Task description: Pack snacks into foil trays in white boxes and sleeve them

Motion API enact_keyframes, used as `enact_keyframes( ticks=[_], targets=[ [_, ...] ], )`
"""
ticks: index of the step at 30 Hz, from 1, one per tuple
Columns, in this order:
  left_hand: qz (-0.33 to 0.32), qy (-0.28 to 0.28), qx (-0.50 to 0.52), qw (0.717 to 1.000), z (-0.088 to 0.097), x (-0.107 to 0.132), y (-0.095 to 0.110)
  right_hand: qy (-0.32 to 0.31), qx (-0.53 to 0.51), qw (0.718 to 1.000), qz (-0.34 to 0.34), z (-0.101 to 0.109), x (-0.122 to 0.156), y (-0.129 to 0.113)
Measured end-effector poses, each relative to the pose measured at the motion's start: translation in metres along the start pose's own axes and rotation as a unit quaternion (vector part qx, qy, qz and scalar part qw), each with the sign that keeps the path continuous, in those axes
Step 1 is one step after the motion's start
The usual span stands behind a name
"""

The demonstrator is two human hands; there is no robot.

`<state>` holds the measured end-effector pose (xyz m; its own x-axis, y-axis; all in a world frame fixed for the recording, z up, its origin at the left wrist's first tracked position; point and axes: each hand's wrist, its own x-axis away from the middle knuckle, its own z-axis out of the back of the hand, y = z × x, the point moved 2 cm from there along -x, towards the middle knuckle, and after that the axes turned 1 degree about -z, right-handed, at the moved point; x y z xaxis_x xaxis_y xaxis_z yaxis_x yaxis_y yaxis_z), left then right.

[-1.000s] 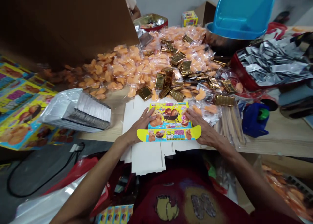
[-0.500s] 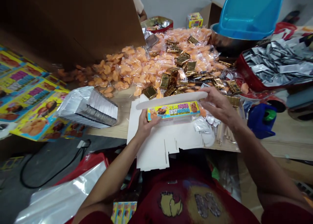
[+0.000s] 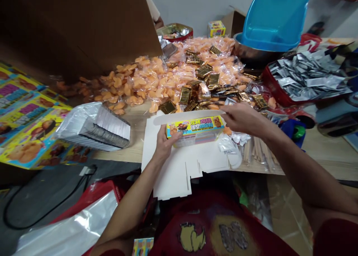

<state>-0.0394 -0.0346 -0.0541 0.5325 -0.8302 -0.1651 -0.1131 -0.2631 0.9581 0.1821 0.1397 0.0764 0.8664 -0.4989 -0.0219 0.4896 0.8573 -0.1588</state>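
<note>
A small printed cardboard box, yellow and blue with its long white flap raised, is held above flat white cardboard. My left hand is closed round the box's left end, thumb across the front. At the right end of the flap my right hand is closed, its fingertips pinching the flap's edge; the back of the hand partly hides the grip. Just below that hand lie a clear packet and small silver sachets.
Orange pieces in clear wrappers and gold packets are heaped behind. Stacked foil trays and printed boxes stand left. Right are wooden sticks, a tape dispenser, a red tin of sachets and a blue basin.
My right hand has turned so its back faces up, with the fingers more curled at the flap's end. The box is tilted slightly, showing more of its lower face. The view has shifted a little.
</note>
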Motion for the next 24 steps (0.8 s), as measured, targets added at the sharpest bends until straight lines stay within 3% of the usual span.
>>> enact_keyframes(
  ticks=[5,8,10,12,13,15,19,22,24],
  targets=[
    [-0.021,0.019,-0.007,1.0,0.003,-0.004,0.0,0.064,-0.039,0.995,0.071,-0.027,0.033,-0.001],
    [-0.102,0.059,-0.079,0.99,0.018,-0.012,0.024,0.092,-0.085,0.989,0.083,-0.04,0.04,0.002],
    [-0.154,0.054,-0.225,0.961,0.027,-0.017,0.052,0.105,-0.101,0.986,0.081,-0.044,0.041,0.003],
    [-0.172,0.026,-0.38,0.908,0.029,-0.022,0.078,0.119,-0.105,0.984,0.076,-0.046,0.041,0.003],
    [-0.16,0.009,-0.43,0.888,0.027,-0.023,0.088,0.123,-0.108,0.984,0.074,-0.046,0.04,0.002],
    [-0.113,-0.021,-0.464,0.878,0.021,-0.024,0.097,0.132,-0.112,0.982,0.073,-0.047,0.04,0.001],
    [-0.042,-0.057,-0.482,0.873,0.012,-0.022,0.09,0.14,-0.121,0.98,0.074,-0.048,0.04,0.0],
    [-0.039,-0.064,-0.512,0.856,0.015,-0.023,0.082,0.142,-0.128,0.979,0.077,-0.048,0.039,0.002],
    [-0.05,-0.079,-0.481,0.872,0.017,-0.023,0.078,0.141,-0.128,0.978,0.089,-0.049,0.038,0.003]
  ],
)
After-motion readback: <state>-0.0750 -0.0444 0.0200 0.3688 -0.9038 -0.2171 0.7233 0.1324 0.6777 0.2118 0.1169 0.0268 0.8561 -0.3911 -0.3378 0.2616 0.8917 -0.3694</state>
